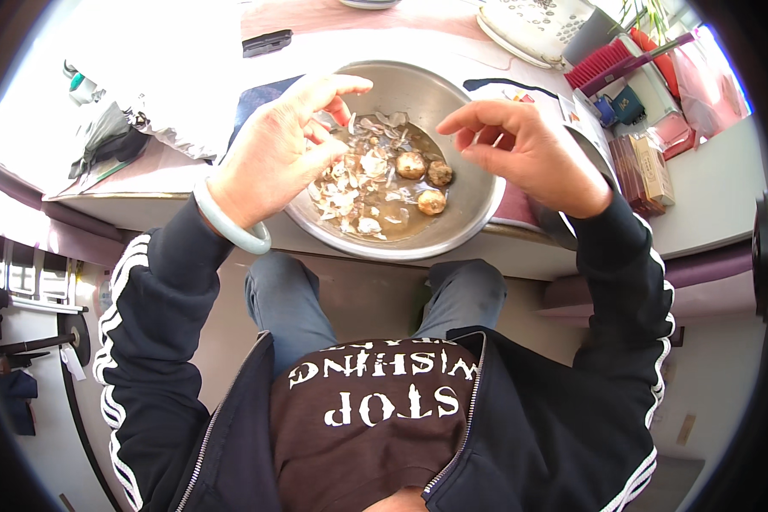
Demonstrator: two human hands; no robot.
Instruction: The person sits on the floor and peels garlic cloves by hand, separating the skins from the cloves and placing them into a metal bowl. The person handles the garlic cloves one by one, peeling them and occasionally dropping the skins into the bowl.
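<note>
A wide stainless-steel basin [390, 251] rests near the table's edge in front of me, with murky water in it. Pale, papery scales or peels [339, 198] float at its left and upper part. Three round, brownish bulb-like pieces lie at the right: one [411, 165], another [440, 173] and a lower one [432, 201]. My left hand [281, 141], with a pale bangle at the wrist, is over the basin's left side, fingers curled; a small pale scale shows by its fingertips, and whether it is held is unclear. My right hand [512, 141] hovers over the right rim, fingers bent and apart, holding nothing visible.
A black object [267, 43] lies behind the basin. At the back right stand a perforated white tray [525, 29], a red-bristled brush [605, 63] and small boxes [646, 169]. A white plastic bag [173, 131] and dark wrapping [112, 144] lie to the left.
</note>
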